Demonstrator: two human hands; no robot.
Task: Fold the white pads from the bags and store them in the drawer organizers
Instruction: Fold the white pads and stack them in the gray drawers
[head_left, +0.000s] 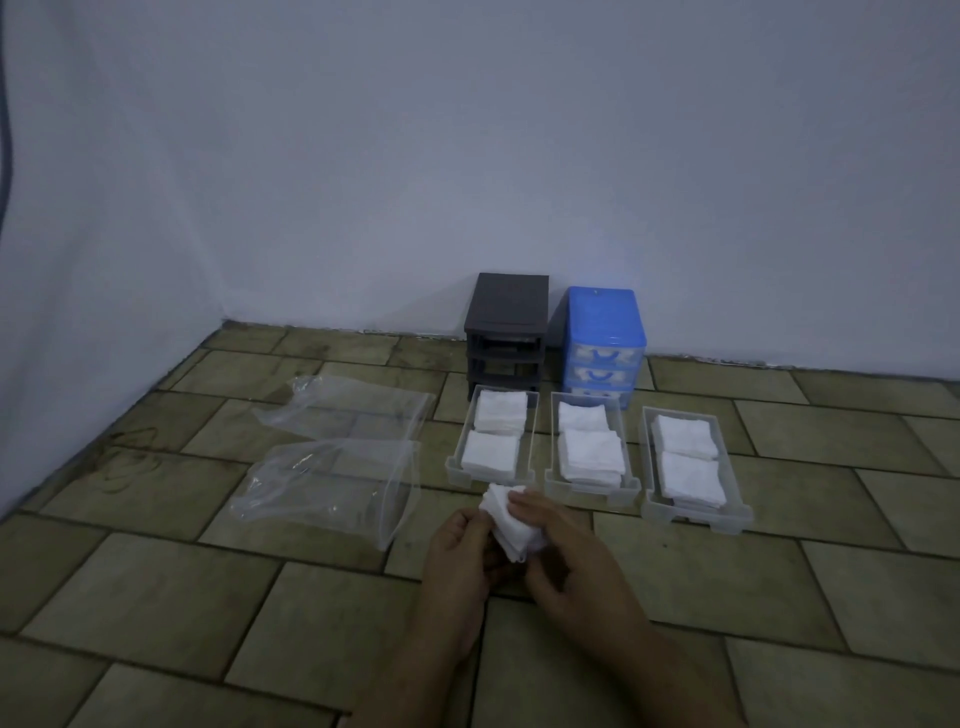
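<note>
A folded white pad (506, 525) is held above the tiled floor between both hands. My left hand (457, 545) pinches its left edge and my right hand (561, 545) grips its right side with fingers laid over the top. Three clear drawers lie on the floor just beyond: the left drawer (454, 460), the middle drawer (550, 480) and the right drawer (647, 504). Each holds two stacks of folded white pads. Two clear plastic bags, the far bag (358, 410) and the near bag (332, 488), lie to the left.
A dark grey organizer frame (506, 327) with open slots and a blue organizer (602, 343) with its drawers in place stand against the white wall. Tiled floor spreads to the left, right and front.
</note>
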